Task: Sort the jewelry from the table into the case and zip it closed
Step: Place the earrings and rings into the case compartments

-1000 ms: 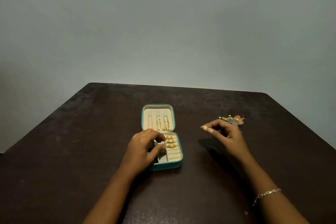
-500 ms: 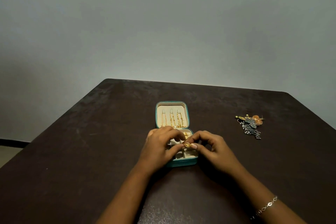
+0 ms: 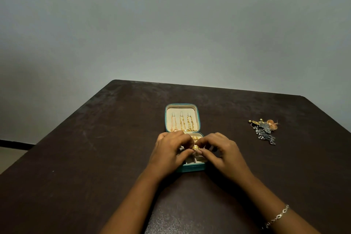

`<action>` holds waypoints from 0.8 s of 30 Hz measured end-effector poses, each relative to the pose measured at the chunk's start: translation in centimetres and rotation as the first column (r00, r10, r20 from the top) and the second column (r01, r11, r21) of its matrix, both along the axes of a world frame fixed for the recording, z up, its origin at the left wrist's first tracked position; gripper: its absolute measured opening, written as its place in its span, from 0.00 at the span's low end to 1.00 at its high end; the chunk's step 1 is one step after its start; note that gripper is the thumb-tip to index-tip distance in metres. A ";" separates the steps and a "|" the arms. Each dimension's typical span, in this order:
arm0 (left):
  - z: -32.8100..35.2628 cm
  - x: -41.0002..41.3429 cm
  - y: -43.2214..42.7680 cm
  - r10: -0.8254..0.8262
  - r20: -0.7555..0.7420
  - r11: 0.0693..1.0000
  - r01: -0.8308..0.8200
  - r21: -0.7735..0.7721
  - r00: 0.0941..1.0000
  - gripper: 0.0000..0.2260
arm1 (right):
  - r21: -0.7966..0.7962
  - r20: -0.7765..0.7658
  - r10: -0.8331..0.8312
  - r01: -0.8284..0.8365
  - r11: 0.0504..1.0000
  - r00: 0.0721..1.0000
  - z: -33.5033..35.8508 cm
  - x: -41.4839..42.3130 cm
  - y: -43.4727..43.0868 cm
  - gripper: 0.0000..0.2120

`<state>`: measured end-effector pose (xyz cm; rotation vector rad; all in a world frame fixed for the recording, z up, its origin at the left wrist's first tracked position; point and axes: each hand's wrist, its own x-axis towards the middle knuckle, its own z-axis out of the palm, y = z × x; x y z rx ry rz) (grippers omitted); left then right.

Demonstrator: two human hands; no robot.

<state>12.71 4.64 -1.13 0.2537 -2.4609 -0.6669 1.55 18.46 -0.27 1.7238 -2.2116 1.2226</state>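
We've got both hands curled over the open case (image 3: pixel 190 167), left hand (image 3: pixel 169 151) and right hand (image 3: pixel 223 153) pinching one gold ring (image 3: pixel 195 147) together.

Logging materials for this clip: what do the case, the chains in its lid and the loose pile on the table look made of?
Case: teal shell, matte, maybe faux leather or fabric; cream lining looks velvety.
Chains: yellow, glinting metal, gold-toned; real gold or plating can't be told.
Pile: mixed metal, dull grey-silver pieces with pale beads, plus gold and coppery-orange pieces.
Table: dark brown, matte, scuffed; wood or laminate.
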 end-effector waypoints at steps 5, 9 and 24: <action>0.1 0.1 -0.1 -0.014 0.001 1.000 0.014 0.027 1.000 0.09 | -0.041 -0.003 -0.078 0.078 0.996 0.997 0.4 -0.9 0.3 0.08; 0.1 0.1 -0.5 -0.004 0.016 0.999 0.003 0.037 1.000 0.10 | -0.020 -0.019 -0.117 0.117 0.993 0.993 0.4 -1.6 0.7 0.04; 0.2 0.2 -0.5 -0.029 0.014 1.000 0.029 -0.003 0.999 0.05 | 0.135 -0.210 -0.078 0.108 0.985 0.975 0.2 -0.8 0.3 0.05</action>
